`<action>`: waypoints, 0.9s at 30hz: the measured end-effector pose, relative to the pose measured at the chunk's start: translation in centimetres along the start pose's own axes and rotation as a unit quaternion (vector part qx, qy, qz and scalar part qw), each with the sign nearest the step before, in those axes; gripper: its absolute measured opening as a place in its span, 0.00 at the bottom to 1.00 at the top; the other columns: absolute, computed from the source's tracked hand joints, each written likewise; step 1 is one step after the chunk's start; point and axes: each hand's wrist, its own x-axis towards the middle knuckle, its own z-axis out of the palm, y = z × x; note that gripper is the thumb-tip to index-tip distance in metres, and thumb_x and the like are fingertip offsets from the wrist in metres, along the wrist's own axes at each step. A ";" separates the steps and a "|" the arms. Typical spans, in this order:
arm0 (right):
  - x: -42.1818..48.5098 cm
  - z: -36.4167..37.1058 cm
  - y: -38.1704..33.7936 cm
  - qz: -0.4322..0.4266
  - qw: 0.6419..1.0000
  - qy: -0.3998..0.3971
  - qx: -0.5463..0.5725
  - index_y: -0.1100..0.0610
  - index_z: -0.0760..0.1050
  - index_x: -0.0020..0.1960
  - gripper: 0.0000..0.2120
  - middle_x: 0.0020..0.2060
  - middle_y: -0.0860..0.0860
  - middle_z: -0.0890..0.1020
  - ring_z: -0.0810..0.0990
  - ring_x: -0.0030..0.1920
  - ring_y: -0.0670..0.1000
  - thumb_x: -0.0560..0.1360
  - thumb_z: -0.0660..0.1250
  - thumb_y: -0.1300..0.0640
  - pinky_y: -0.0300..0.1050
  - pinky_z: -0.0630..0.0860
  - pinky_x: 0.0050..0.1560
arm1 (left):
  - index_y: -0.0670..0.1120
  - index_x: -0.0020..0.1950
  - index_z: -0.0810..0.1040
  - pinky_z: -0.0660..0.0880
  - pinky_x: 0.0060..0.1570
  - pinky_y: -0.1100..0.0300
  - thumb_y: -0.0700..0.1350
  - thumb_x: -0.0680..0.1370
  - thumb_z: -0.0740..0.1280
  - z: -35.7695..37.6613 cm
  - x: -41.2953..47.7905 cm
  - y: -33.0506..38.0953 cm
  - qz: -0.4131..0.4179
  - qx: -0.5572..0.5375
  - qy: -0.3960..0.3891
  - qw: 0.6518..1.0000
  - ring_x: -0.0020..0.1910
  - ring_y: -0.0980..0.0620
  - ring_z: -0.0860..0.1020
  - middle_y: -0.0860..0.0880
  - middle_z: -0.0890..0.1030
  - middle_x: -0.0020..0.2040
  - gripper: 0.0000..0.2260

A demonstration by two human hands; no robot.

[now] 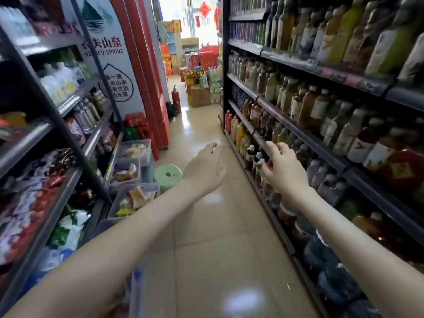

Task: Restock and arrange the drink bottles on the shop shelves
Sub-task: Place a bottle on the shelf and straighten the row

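White-capped bottle (259,167) on low shelf (271,211) just beside curled right hand (284,171), grip unclear; left hand (204,173) slack, empty

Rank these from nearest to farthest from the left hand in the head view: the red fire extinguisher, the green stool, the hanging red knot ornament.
1. Green stool, on the floor just left of the left hand.
2. Red fire extinguisher, standing farther down the aisle on the left side.
3. Red knot ornament, hanging at the shop's far end.

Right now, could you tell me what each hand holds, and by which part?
The left hand holds nothing; the right hand curls at a bottle's red cap, grip unclear through blur.
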 end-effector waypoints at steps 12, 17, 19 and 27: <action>43.5 15.4 -2.6 -0.032 0.999 0.025 0.036 0.56 0.58 0.76 0.28 0.70 0.57 0.65 0.66 0.67 0.60 0.78 0.62 0.54 0.55 0.72 0.59 | 0.48 0.76 0.56 0.69 0.58 0.54 0.50 0.80 0.59 5.1 37.0 -21.3 -0.038 0.001 0.038 0.999 0.68 0.46 0.66 0.47 0.62 0.73 0.26; 60.1 22.6 -2.0 0.000 0.999 0.035 0.038 0.55 0.57 0.76 0.28 0.69 0.56 0.66 0.67 0.66 0.58 0.79 0.61 0.53 0.54 0.74 0.57 | 0.46 0.77 0.53 0.64 0.64 0.55 0.50 0.80 0.59 7.7 53.9 -29.8 -0.011 -0.013 0.016 1.000 0.71 0.47 0.61 0.46 0.58 0.76 0.28; 66.5 24.2 -0.8 0.009 0.999 0.040 0.029 0.55 0.57 0.76 0.28 0.69 0.56 0.66 0.67 0.67 0.58 0.79 0.61 0.53 0.54 0.75 0.57 | 0.46 0.77 0.54 0.62 0.66 0.56 0.51 0.80 0.59 7.9 61.5 -31.9 0.020 -0.006 0.024 0.999 0.72 0.47 0.61 0.45 0.60 0.75 0.28; 87.2 30.0 8.8 0.083 0.993 0.078 -0.008 0.54 0.57 0.76 0.29 0.69 0.55 0.66 0.67 0.67 0.56 0.78 0.62 0.53 0.51 0.72 0.61 | 0.45 0.77 0.56 0.69 0.64 0.56 0.50 0.80 0.59 15.4 87.4 -35.5 0.108 -0.055 0.025 0.992 0.70 0.47 0.65 0.46 0.60 0.75 0.27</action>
